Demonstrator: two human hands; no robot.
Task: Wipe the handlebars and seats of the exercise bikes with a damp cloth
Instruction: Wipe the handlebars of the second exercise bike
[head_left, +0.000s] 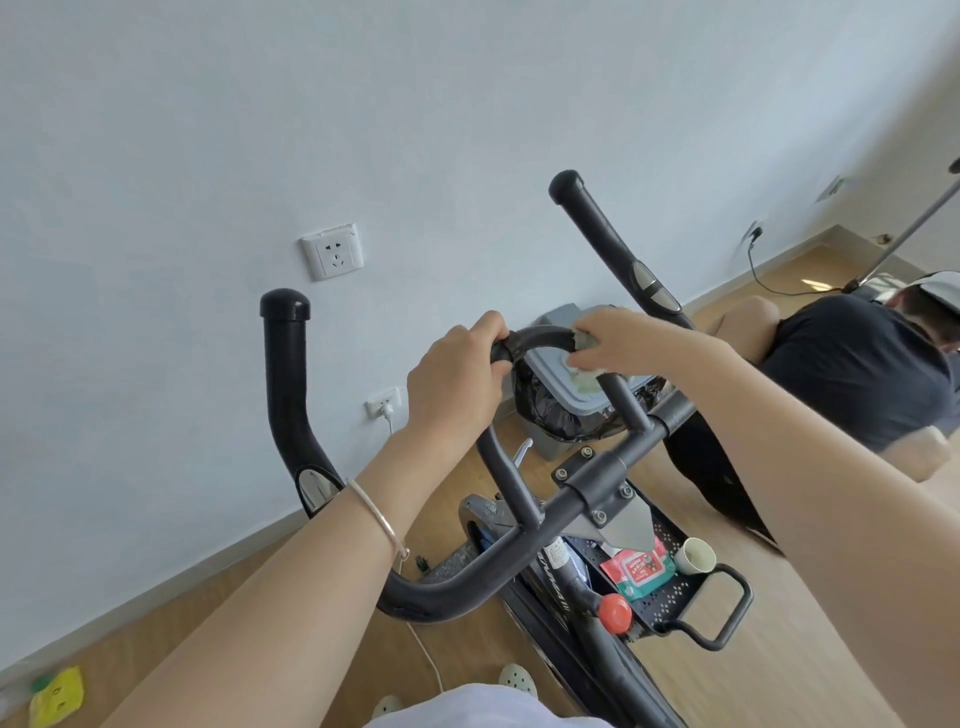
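2 hands hold the bike's black handlebar (540, 336): the left hand (457, 379) grips it bare, the right hand (615, 338) squeezes a pale cloth (586, 344) around it. Behind is a blue wall (415, 114) with a socket (332, 253); below, a wood floor (810, 654).

Both forearms are bare up to the left hand (457, 379) and right hand (613, 338). A thin silver bangle (379, 525) circles the left wrist, with a small bead at its lower end. A white garment (467, 709) covers the body at the bottom edge. Pale clogs (518, 679) with round perforations are on the feet
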